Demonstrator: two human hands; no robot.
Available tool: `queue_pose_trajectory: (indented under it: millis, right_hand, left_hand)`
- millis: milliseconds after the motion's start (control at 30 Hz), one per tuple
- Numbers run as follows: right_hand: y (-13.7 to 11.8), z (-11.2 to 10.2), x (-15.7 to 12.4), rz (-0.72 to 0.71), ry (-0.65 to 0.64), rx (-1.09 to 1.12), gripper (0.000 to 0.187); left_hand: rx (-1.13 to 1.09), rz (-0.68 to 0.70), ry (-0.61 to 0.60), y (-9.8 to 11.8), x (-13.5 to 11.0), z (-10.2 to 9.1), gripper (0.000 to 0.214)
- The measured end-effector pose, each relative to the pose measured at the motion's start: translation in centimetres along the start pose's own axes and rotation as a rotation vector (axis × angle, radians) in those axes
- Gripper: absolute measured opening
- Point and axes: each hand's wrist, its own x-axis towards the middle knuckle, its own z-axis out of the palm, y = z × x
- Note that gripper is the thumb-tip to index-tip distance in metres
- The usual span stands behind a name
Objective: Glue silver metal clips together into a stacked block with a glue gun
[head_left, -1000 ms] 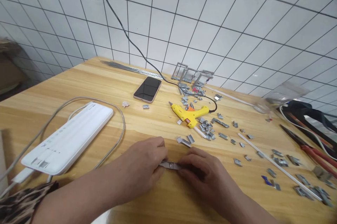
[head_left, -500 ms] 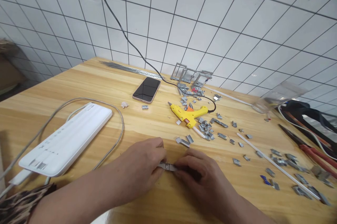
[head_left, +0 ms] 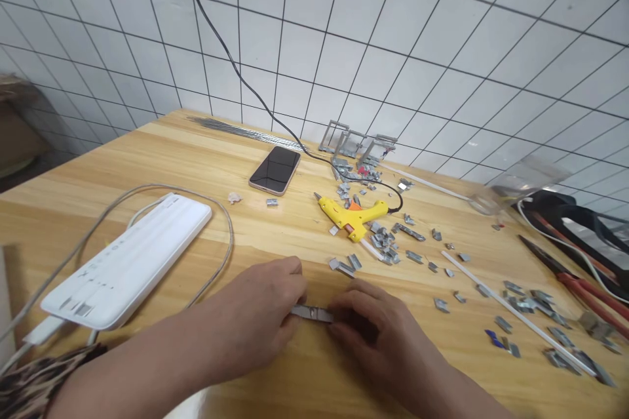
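Observation:
A small grey metal strip lies level between my two hands, low over the table's near part. My left hand is closed on its left end, knuckles up, and the fingertips are hidden behind the hand. At the right end, my right hand pinches the strip between thumb and curled fingers. A crosswise seam or band shows near the middle of the strip. Just beyond my hands lie a few bent metal clips. Farther back rests a yellow glue gun with a white glue stick in its rear.
A white power bank with cables lies left, a phone farther back. Metal frames and thin rods are near the tiled wall. Scattered clips, a white stick and red-handled pliers occupy the right.
My right hand has shifted very slightly away from my left, and a little more of the metal strip shows between them. The objects on the table have stayed in place.

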Motion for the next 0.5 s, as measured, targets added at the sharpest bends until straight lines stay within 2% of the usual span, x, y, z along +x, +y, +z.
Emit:
queue_pose_trajectory:
  millis: [167,267,333,433,500]
  right_hand:
    - [-0.2,0.0,-0.1,-0.008,-0.043,0.001,0.011]
    - [-0.3,-0.4,-0.1,0.008,-0.105,0.026,0.008]
    - [-0.1,-0.9,0.1,0.021,-0.099,0.055,0.006]
    - [0.8,-1.8,0.3,0.028,0.044,0.055,0.009]
    - [1.7,-2.3,0.5,0.036,0.172,-0.027,0.012]
  left_hand:
    - [0.002,0.031,0.005,-0.1,0.0,0.1,0.012]
    - [-0.004,0.051,-0.004,-0.2,0.0,0.2,0.012]
    - [-0.009,0.059,-0.003,-0.4,0.0,0.2,0.013]
    - [-0.018,0.07,0.037,-0.6,0.2,0.2,0.013]
    - [-0.016,0.057,0.087,-0.9,0.4,0.2,0.012]
